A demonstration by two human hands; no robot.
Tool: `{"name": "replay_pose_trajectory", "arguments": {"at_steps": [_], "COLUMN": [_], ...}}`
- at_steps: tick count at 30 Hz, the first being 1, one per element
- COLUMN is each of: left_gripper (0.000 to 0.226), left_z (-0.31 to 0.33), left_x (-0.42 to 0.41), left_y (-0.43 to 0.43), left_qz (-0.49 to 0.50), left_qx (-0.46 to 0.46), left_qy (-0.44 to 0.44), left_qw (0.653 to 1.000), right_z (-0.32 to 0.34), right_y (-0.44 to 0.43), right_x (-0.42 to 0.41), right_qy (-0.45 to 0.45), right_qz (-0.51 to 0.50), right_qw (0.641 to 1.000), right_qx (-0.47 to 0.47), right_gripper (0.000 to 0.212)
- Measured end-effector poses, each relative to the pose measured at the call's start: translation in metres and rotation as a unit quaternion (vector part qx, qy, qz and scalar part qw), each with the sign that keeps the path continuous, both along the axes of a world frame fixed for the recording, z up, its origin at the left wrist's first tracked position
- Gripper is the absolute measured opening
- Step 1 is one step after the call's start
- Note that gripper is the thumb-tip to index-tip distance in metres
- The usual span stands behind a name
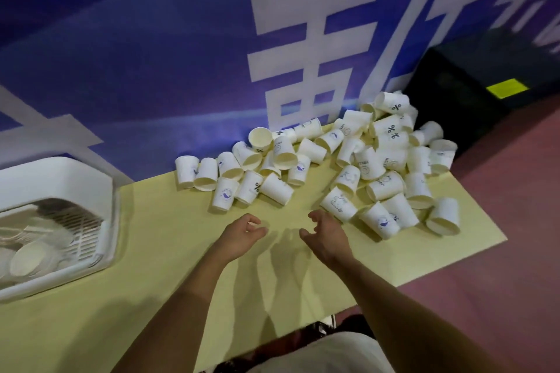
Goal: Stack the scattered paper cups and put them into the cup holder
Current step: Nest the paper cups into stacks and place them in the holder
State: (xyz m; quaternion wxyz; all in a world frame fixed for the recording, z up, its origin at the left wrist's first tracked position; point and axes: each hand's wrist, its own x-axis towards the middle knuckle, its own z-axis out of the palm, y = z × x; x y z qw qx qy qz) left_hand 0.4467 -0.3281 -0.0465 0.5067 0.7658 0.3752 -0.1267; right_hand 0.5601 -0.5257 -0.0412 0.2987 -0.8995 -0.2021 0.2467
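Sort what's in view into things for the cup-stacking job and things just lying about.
For the job: scattered paper cups; white cup holder, some cups already inside; left hand and right hand, both holding nothing.
Just there: blue banner; black box; yellow table cover.

The cup holder (75,172) is cut by the left edge, its contents blurred beyond telling.

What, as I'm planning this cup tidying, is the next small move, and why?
Probably the right hand should grip the nearest cup, lying on its side just past its fingers; both it and the left hand hold nothing, and the pile is unstacked.
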Motion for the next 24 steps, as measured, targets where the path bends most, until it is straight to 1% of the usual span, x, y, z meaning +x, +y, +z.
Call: {"name": "replay_pose_trajectory", "arguments": {"at_steps": [5, 7, 9, 11, 12, 14, 15, 17, 20, 22, 24], "left_gripper": [0.042, 0.050, 0.055, 0.059, 0.065, 0.083, 0.086, 0.085, 0.087, 0.090, 0.085], "left_z": [-0.011, -0.015, -0.018, -0.022, -0.024, -0.032, -0.037, -0.047, -0.053, -0.055, -0.055], "left_x": [0.060, 0.080, 0.097, 0.114, 0.123, 0.137, 0.143, 0.154, 0.170, 0.178, 0.184], "left_y": [-0.059, -0.076, -0.089, -0.102, -0.108, -0.118, -0.124, -0.133, -0.139, -0.141, -0.142], "left_qz": [-0.056, -0.062, -0.066, -0.073, -0.071, -0.045, -0.022, 0.038, 0.109, 0.148, 0.170], "left_qx": [-0.022, -0.025, -0.023, -0.010, -0.004, -0.004, -0.015, -0.040, -0.063, -0.076, -0.079], "left_qy": [0.042, 0.054, 0.059, 0.072, 0.079, 0.085, 0.082, 0.067, 0.056, 0.065, 0.081], "left_qw": [0.997, 0.996, 0.996, 0.995, 0.994, 0.995, 0.996, 0.996, 0.990, 0.984, 0.979], "right_z": [-0.004, -0.010, -0.017, -0.021, -0.024, -0.032, -0.037, -0.045, -0.052, -0.056, -0.059], "right_y": [-0.063, -0.083, -0.097, -0.107, -0.110, -0.116, -0.119, -0.123, -0.124, -0.122, -0.122], "right_x": [0.045, 0.058, 0.068, 0.078, 0.082, 0.089, 0.090, 0.089, 0.084, 0.081, 0.080], "right_qy": [-0.036, -0.059, -0.092, -0.125, -0.134, -0.128, -0.120, -0.109, -0.099, -0.095, -0.086], "right_qz": [-0.102, -0.137, -0.151, -0.170, -0.178, -0.178, -0.170, -0.145, -0.144, -0.155, -0.159], "right_qw": [0.993, 0.987, 0.981, 0.974, 0.971, 0.970, 0.972, 0.976, 0.978, 0.978, 0.979], "right_qx": [-0.039, -0.061, -0.075, -0.084, -0.088, -0.102, -0.109, -0.118, -0.111, -0.099, -0.091], "right_gripper": [0.049, 0.052, 0.056, 0.051, 0.047, 0.044, 0.044, 0.044, 0.046, 0.043, 0.044]}}
